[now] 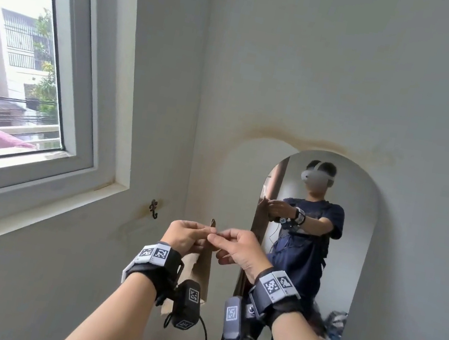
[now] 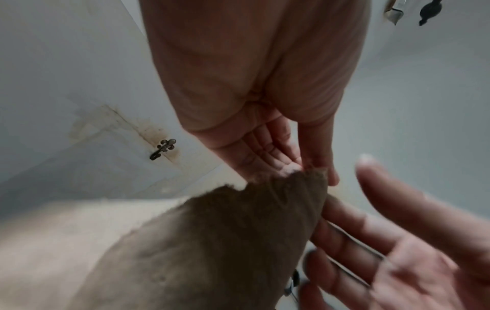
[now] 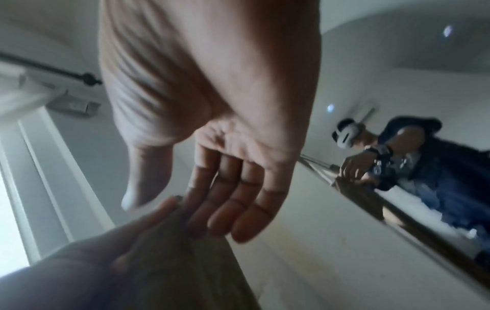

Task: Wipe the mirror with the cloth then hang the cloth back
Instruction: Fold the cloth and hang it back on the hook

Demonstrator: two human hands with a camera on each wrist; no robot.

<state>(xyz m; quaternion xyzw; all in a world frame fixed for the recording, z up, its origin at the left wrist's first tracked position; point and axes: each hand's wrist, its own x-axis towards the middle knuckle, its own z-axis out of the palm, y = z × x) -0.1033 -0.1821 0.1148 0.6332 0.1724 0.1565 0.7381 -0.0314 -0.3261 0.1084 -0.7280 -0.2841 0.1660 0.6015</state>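
A brown cloth (image 1: 204,268) hangs in front of the wall corner, held up by its top edge. My left hand (image 1: 191,234) pinches that edge between thumb and fingers; the left wrist view shows the pinch (image 2: 310,169) on the cloth (image 2: 225,241). My right hand (image 1: 233,246) meets it from the right with straight fingers (image 3: 220,209) lying against the cloth (image 3: 169,262), thumb held apart. A small dark metal hook (image 1: 153,208) sits bare on the left wall, also in the left wrist view (image 2: 163,147). The arched mirror (image 1: 358,223) leans on the right wall and reflects me.
A large window (image 1: 14,43) with a white sill fills the left wall above the hook. Brown stains mark the wall around the hook and over the mirror's arch. A curtain rod (image 3: 47,67) shows high on the left.
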